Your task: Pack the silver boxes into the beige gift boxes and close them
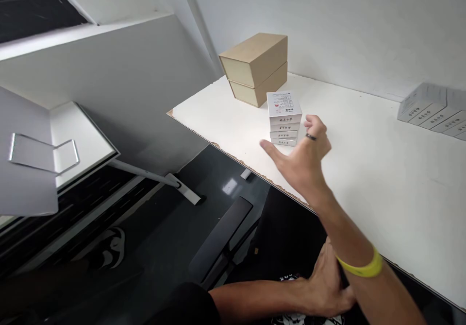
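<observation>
My right hand (306,162), with a dark ring and a yellow wristband, reaches over the white table. Its thumb and fingers are spread apart with nothing between them. Just beyond it stands a stack of several small white boxes (284,116) with printed faces; the fingers are close to its right side, and I cannot tell whether they touch it. Low in the view, my left hand (325,281) rests near my lap under the right forearm. Its thumb is apart from the fingers, which are partly hidden, and nothing shows in it.
Two tan cartons (269,55) are stacked behind the small boxes. A row of similar white boxes (433,109) lies by the wall at the right. The table (382,179) has a chipped front edge. A chair armrest (222,237) and another desk (83,145) are at the left.
</observation>
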Demonstrator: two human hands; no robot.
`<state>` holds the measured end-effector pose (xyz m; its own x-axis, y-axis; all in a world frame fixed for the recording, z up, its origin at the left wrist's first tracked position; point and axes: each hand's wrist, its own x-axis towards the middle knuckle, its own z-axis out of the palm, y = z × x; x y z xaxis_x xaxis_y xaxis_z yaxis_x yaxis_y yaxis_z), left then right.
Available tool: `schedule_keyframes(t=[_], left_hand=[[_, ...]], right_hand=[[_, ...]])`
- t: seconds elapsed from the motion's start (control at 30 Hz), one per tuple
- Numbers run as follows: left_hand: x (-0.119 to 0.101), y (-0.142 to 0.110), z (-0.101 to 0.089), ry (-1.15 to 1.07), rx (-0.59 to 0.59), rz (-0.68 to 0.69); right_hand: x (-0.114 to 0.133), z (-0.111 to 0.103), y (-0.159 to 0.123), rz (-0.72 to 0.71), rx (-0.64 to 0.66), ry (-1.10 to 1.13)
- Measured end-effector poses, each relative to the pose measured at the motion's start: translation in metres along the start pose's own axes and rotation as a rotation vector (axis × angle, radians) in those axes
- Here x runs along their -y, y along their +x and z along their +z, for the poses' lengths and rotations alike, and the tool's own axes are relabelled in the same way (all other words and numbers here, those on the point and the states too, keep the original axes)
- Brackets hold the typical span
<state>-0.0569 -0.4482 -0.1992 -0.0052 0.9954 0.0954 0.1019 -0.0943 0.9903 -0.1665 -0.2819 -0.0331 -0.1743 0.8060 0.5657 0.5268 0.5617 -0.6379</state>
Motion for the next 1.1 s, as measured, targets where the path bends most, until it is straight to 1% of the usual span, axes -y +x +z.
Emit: schedule_keyframes(t=[0.07,0.13,0.17,0.2,0.27,0.3,0.33,0.4,0.47,0.53,0.6,0.7,0.77,0.9,1.0,1.1], left_hand=[[-0.004,-0.003,-0.001,-0.002,-0.017,-0.01],[-0.006,-0.005,-0.001,-0.004,-0.019,-0.034],[-0.007,-0.006,0.0,-0.003,-0.01,-0.048],[-0.007,-0.006,0.001,0.001,0.005,-0.063],[-0.005,-0.004,0.004,0.018,0.048,-0.103],[-0.004,-0.003,0.006,0.026,0.074,-0.127],[-0.003,-0.002,0.007,0.031,0.096,-0.151],[-0.001,-0.001,0.009,0.034,0.126,-0.207],[-0.001,0.0,0.008,0.037,0.146,-0.27],[-0.003,0.0,0.003,0.049,0.165,-0.345],[-0.004,0.002,-0.004,0.06,0.172,-0.438],[-0.002,0.005,-0.012,0.072,0.126,-0.554],[0.003,0.007,-0.014,0.078,0.118,-0.586],[0.014,0.009,-0.011,0.08,0.218,-0.635],[0.016,0.011,-0.006,0.099,0.24,-0.636],[0.017,0.013,0.0,0.136,0.258,-0.616]], right_hand=[[-0.026,-0.036,0.001,-0.023,0.082,-0.102],[-0.067,-0.074,0.014,-0.005,0.162,-0.276],[-0.091,-0.092,0.025,0.04,0.174,-0.38],[-0.115,-0.108,0.038,0.124,0.163,-0.473],[-0.163,-0.134,0.068,0.41,0.075,-0.579],[-0.186,-0.143,0.083,0.557,0.015,-0.59],[-0.206,-0.149,0.097,0.655,-0.06,-0.583],[-0.239,-0.15,0.119,0.751,-0.16,-0.589],[-0.262,-0.139,0.136,0.772,-0.219,-0.573],[-0.277,-0.123,0.148,0.78,-0.266,-0.543],[-0.287,-0.109,0.156,0.806,-0.326,-0.521],[-0.298,-0.098,0.164,0.83,-0.416,-0.509],[-0.303,-0.095,0.167,0.822,-0.45,-0.521],[-0.307,-0.091,0.169,0.774,-0.485,-0.579],[-0.306,-0.086,0.172,0.725,-0.479,-0.6],[-0.302,-0.082,0.176,0.722,-0.468,-0.613]])
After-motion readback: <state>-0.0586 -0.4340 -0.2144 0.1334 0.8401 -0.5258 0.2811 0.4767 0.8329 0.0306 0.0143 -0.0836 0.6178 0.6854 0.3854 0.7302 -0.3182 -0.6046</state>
